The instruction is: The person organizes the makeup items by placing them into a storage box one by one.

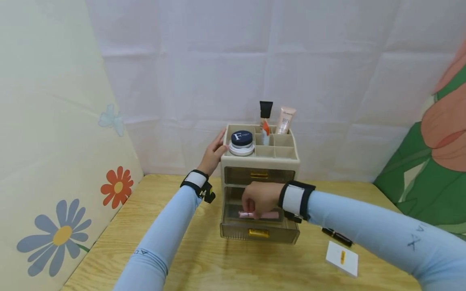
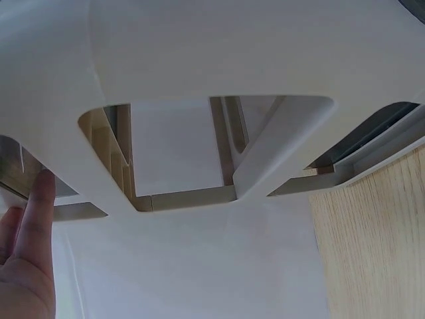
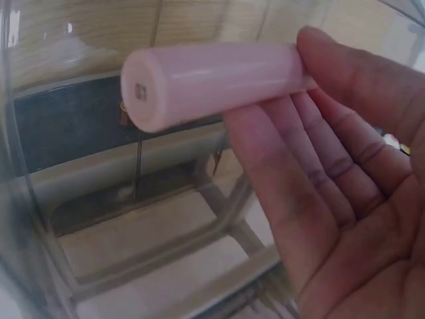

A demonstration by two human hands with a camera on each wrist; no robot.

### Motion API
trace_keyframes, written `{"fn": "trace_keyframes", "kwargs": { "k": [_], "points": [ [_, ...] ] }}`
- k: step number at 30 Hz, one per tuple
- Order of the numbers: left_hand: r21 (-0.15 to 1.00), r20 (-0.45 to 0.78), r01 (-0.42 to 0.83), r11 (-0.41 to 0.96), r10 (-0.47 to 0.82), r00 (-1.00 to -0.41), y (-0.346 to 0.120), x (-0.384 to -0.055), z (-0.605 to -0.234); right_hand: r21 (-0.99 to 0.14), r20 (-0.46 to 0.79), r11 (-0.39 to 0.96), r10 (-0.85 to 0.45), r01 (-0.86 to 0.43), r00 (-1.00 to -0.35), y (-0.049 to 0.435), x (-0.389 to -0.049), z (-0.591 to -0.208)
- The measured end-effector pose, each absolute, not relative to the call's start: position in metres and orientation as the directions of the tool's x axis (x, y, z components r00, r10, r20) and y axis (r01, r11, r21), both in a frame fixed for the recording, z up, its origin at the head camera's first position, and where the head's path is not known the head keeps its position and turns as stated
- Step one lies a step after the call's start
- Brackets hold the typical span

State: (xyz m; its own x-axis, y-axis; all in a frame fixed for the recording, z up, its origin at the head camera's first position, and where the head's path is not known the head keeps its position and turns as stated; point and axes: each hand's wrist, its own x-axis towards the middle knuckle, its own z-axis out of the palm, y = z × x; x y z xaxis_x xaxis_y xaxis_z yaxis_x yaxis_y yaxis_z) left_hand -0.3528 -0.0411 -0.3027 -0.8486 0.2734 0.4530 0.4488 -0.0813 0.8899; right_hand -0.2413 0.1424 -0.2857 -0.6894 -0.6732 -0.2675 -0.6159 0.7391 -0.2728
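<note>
1. While both forearms are covered by light blue sleeves (image 1: 364, 220), a black-and-white strap (image 1: 295, 198) is worn round each wrist.
2. On the wooden bench (image 1: 204, 258), to the right, a flat white packet (image 1: 336, 255) with a yellow mark is seen, and just beyond it a slim black item (image 1: 342, 238), partly covered by the right sleeve.
3. The lower drawer (image 1: 233, 232) of a cream organizer (image 1: 260, 160) is pulled out, its smoky front fitted with a gold handle (image 1: 259, 233).
4. Over this drawer a pink tube (image 1: 270, 215) is held sideways by the right hand (image 1: 263, 198), pinched between thumb and fingers; whether the drawer floor is touched by it cannot be told.
5. The organizer's upper left side is touched by the left hand (image 1: 212, 157), its fingers extended and nothing gripped.
6. On top, a dark-lidded jar (image 1: 242, 138) marked F is stacked on a white round case (image 1: 242, 151); behind and to the right, an orange-and-pale tube (image 1: 266, 137), a black-capped tube (image 1: 266, 107) and a pale pink BB tube (image 1: 286, 120) are held upright in compartments.
7. The background is formed by a creased white cloth (image 1: 236, 60), flanked by flower-printed panels (image 1: 43, 141).
</note>
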Motion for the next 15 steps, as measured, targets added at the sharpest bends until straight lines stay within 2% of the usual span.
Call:
{"fn": "trace_keyframes", "kwargs": {
  "k": [15],
  "points": [
    [0.884,0.461,0.461,-0.074,0.290,-0.838,-0.033,-0.352,-0.302,-0.220,-0.320,0.738,-0.672,-0.638,-0.667,0.141,-0.249,-0.314]
  ]
}}
